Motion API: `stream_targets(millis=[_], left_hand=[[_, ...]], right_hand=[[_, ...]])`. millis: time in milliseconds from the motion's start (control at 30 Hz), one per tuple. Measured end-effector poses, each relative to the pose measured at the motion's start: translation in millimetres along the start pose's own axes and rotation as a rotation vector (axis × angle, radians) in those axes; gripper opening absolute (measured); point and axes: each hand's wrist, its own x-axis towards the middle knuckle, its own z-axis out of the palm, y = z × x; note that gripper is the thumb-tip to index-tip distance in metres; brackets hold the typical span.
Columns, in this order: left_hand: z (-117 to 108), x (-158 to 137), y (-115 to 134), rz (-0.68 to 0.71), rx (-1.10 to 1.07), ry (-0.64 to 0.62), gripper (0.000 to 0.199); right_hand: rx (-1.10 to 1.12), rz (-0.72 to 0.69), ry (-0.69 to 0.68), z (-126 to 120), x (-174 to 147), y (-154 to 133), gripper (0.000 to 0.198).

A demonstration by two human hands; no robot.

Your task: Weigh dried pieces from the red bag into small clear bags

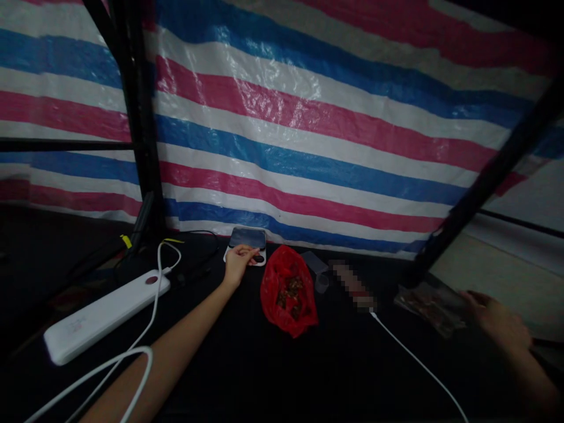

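My left hand point(240, 262) reaches forward to a small flat white device with a dark top plate point(247, 237), which looks like a pocket scale. Its thumb and fingers are pinched together over the device's front edge, by a small dark spot; whatever they hold is too small to make out. Just right of it lies an open red plastic bag point(288, 317) with brownish bits inside. On the far right, my right hand point(502, 323) is blurred beside a clear plastic bag point(429, 305) of brownish pieces. I cannot tell whether its fingers grip that bag.
A long white power strip or light bar point(106, 317) with a white cable lies on the left. Right of the red bag are a small clear cup point(321, 284) and a pixelated object point(352, 285) on a white cord. Striped sheeting point(299, 141) hangs behind, between dark frame posts.
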Motion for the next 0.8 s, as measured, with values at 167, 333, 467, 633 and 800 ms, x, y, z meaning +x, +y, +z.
stream_targets(millis=[167, 333, 467, 633, 800], left_hand=[[-5, -1, -1, -0.020, 0.022, -0.058, 0.034], [-1, -12, 0, 0.008, 0.124, -0.045, 0.051], [-1, -17, 1, 0.017, 0.154, -0.070, 0.055], [4, -13, -4, 0.030, 0.171, -0.120, 0.050], [6, -11, 0, 0.134, 0.316, -0.141, 0.045]], right_hand=[[-0.283, -0.420, 0.160, 14, -39, -52, 0.043], [-0.207, -1.046, -0.488, 69, -89, -174, 0.029], [-0.319, -1.079, -0.697, 112, -109, -219, 0.028], [-0.346, -1.007, -0.727, 137, -116, -222, 0.019], [-0.302, -0.942, -0.637, 130, -112, -224, 0.020]])
